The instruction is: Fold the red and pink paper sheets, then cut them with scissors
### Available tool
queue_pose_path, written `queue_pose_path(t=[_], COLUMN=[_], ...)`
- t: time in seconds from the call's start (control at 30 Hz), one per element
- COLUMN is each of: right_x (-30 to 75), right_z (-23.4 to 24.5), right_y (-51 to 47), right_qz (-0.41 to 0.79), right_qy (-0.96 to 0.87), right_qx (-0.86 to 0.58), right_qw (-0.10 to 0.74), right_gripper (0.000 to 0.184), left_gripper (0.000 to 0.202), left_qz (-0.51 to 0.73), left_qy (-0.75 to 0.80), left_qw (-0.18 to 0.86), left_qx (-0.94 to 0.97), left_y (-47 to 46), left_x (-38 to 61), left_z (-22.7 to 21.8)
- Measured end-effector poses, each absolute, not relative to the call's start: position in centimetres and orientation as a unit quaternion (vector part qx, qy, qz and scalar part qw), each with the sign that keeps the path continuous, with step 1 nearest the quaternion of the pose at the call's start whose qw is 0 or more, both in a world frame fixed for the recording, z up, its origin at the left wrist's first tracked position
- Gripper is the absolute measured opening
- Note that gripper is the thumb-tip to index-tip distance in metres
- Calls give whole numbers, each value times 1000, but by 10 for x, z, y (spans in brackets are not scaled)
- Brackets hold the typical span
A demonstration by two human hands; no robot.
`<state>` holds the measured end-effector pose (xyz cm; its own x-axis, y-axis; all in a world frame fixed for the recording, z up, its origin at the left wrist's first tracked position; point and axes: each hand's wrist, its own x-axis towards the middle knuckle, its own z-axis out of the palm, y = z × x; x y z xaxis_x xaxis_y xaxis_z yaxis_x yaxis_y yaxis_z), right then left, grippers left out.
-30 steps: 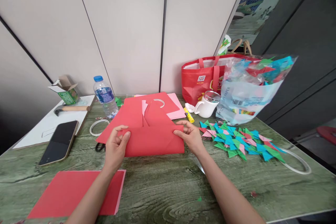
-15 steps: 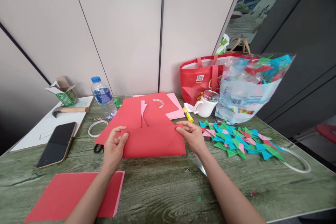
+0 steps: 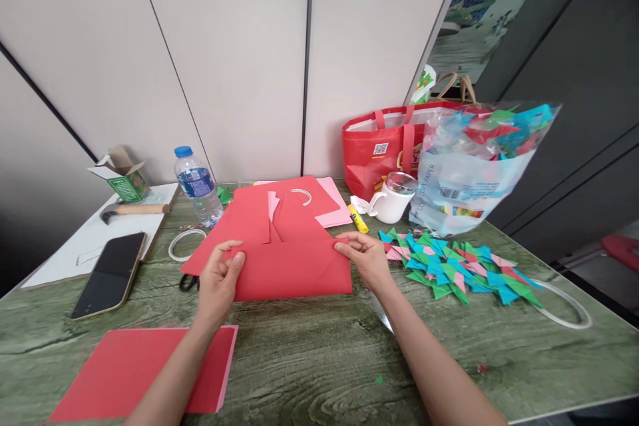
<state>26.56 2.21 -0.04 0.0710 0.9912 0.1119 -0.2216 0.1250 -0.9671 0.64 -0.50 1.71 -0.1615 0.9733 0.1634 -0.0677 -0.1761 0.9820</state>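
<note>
A folded sheet of red paper [image 3: 292,271] is stretched between my two hands, above the table's middle. My left hand [image 3: 222,273] pinches its left upper corner, thumb in front. At the opposite corner, my right hand [image 3: 364,253] grips it between thumb and fingers. Behind the sheet lie more red papers [image 3: 249,210] with pink ones [image 3: 334,203] under them. A stack of red and pink sheets [image 3: 130,373] rests at the lower left, partly covered by my left forearm.
Folded paper triangles [image 3: 454,266] spread beside a white ring [image 3: 569,306] on the right. Behind them stand a white mug [image 3: 394,200], a glue stick [image 3: 358,218], a red bag [image 3: 364,160] and a plastic bag [image 3: 464,186]. Leftward are a bottle [image 3: 197,186], phone [image 3: 110,274] and hammer [image 3: 134,209].
Almost nothing differs. Both hands hold the red sheet at the same corners, with only a very slight shift in the view.
</note>
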Motion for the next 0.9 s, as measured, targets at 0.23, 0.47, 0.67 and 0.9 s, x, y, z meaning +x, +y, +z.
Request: queue_pose_path(t=[0.23,0.47,0.67,0.9], right_x=[266,266,266,266], right_z=[-4,-7,-7,-7], right_y=[23,24,24,24], right_qz=[509,502,514,516], right_qy=[-455,-452,-441,-439], right_qx=[-428,-433,-430,-429], right_qw=[593,597,597,598], right_gripper=[28,27,27,25], left_gripper=[27,27,27,27], left_qz=[579,570,569,570], left_qy=[503,504,504,507], left_qw=[368,355,352,350], left_qx=[526,543,546,543], left_y=[-6,-8,-9,-9], left_x=[6,7,7,6], left_z=[16,18,21,18])
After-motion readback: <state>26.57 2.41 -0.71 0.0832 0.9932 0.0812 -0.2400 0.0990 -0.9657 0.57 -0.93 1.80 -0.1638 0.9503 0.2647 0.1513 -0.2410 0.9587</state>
